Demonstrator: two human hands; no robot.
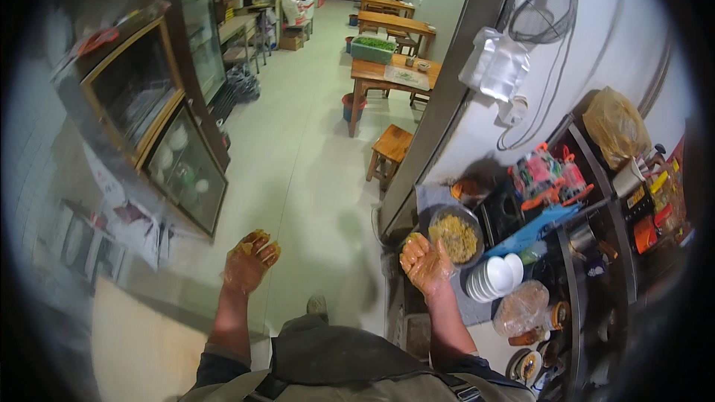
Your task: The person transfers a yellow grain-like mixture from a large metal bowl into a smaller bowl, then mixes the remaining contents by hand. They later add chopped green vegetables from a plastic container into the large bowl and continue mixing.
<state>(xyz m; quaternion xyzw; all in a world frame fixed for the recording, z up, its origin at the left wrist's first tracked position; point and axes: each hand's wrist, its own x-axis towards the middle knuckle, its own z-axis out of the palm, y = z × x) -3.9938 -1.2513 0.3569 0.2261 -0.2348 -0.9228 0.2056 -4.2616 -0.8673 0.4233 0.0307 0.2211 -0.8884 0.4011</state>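
Observation:
My left hand (249,263) is held out over the tiled floor, in what looks like a clear plastic glove smeared with yellow-orange food. Its fingers are half bent and apart, with nothing visible in them. My right hand (425,266), coated the same way, is turned palm up with loosely curled fingers, and I see nothing in it. Just beyond it in the picture is a metal bowl (480,234) of crumbly yellow food (455,237). Whether the hand touches the bowl's near edge cannot be told. White bowls (494,279) are stacked to the right.
A glass-fronted cabinet (184,167) stands left, a pale board (145,335) below it. Right are a door frame (441,117) and dark shelving (575,290). A wooden stool (391,142) and table (371,70) with a tub of greens (373,50) stand ahead.

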